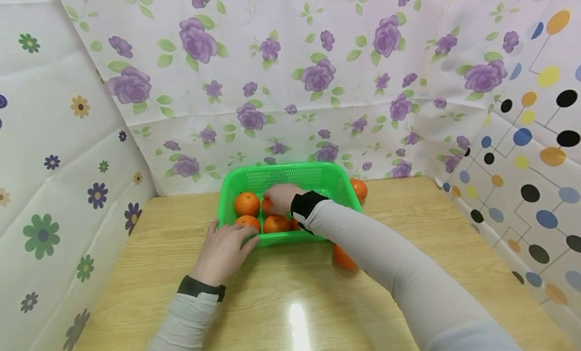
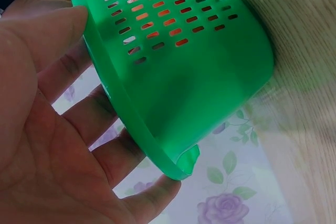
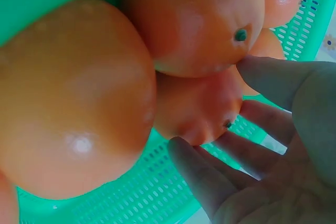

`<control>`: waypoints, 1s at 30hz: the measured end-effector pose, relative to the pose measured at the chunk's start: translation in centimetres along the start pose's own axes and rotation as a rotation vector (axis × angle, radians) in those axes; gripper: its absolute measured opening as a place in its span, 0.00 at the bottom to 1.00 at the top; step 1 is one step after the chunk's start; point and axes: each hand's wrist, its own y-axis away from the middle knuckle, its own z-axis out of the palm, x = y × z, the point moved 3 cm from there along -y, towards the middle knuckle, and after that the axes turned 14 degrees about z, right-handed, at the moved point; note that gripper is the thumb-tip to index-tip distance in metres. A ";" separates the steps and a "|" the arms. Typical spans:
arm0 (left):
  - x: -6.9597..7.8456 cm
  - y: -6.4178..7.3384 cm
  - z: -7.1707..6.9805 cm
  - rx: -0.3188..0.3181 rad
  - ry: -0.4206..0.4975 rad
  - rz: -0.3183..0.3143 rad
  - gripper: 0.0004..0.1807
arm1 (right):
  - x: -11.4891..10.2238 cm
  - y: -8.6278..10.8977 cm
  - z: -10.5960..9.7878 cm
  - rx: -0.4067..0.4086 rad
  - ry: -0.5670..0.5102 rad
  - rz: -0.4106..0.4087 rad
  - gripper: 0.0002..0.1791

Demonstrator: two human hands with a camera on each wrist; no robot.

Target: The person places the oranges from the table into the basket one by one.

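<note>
A green perforated plastic basket [image 1: 290, 238] holds several oranges, including one at the back left [image 1: 247, 204]. My left hand [image 1: 225, 250] grips the basket's front left corner. In the left wrist view, its thumb touches the outside of the rim [image 2: 118, 111] and the fingers reach over behind it. Inside the basket, my right hand [image 1: 282, 198] holds an orange [image 3: 202, 106], with its fingers along one side and its thumb near the top, close against a neighbouring orange [image 3: 194, 19]. The right forearm hides part of the basket's right side.
One orange [image 1: 358, 189] lies outside the basket by its right end, and another orange [image 1: 343, 259] sits in front, partly behind the right sleeve. The wooden table [image 1: 272, 295] meets a flower-patterned backdrop [image 1: 290, 89] behind the basket, with patterned sheets at both sides.
</note>
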 end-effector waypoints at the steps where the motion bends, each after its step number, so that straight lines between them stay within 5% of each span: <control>1: 0.0 0.0 0.0 -0.002 0.002 -0.001 0.06 | 0.1 -0.1 0.1 -0.003 0.001 -0.002 0.27; 30: 0.1 0.0 -0.2 -0.005 0.016 0.009 0.07 | 0.3 2.2 -0.5 0.037 -0.030 -0.007 0.27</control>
